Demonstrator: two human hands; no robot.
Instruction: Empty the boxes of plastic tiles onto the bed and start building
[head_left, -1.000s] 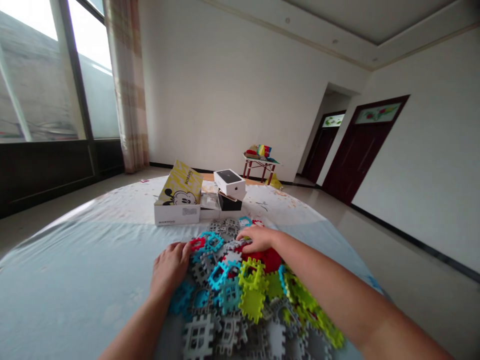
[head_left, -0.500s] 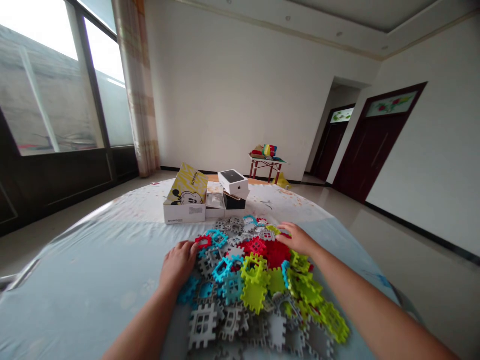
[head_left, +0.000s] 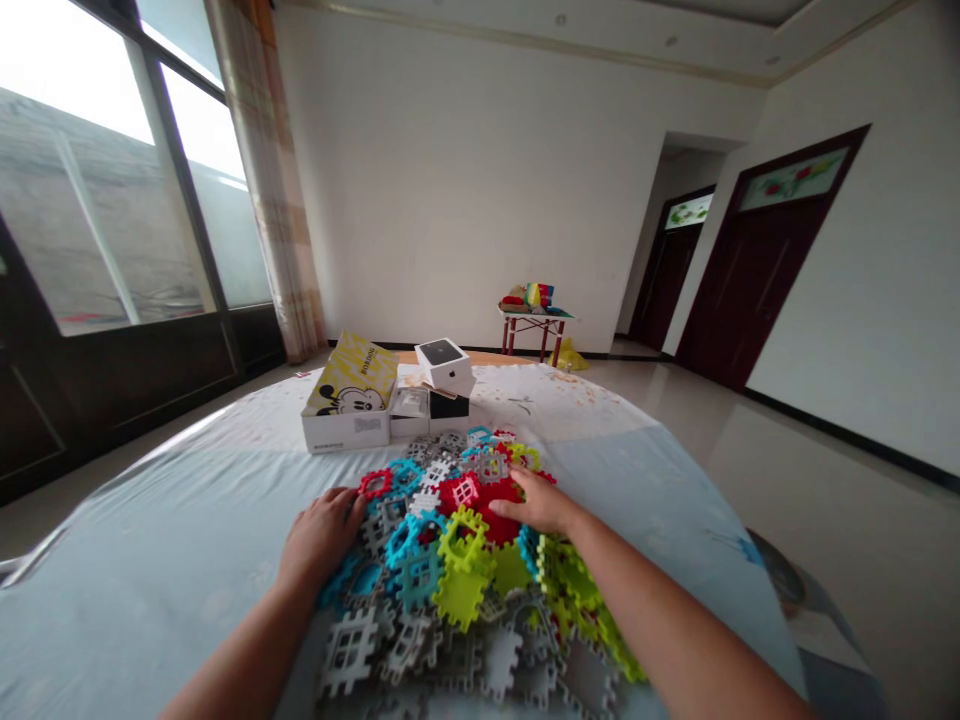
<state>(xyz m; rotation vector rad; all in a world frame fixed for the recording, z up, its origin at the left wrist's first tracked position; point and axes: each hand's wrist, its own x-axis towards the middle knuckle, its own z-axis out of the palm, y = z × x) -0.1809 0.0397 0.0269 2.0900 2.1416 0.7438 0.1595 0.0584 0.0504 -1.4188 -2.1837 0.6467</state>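
A heap of toothed plastic panels lies on the cloth-covered table, with gray [head_left: 351,652], lime green [head_left: 461,592], blue [head_left: 417,574] and red pieces [head_left: 499,512] mixed together. At the heap's left edge rests my left hand [head_left: 322,530], fingers bent and near each other beside a red frame piece [head_left: 375,484]; whether it grips anything cannot be made out. My right hand [head_left: 541,502] is over the red pieces on the right side, thumb and fingers apart, with nothing held between them.
Behind the heap stand a white box [head_left: 346,432] with a yellow cartoon lid [head_left: 355,375] and a white phone box [head_left: 444,366] stacked on a black one [head_left: 450,404]. A small table [head_left: 534,314] with colorful items stands by the far wall.
My right hand has moved left and nearer, from the heap's back right edge onto the red pieces. The view has shifted, while my left hand stays by the left edge.
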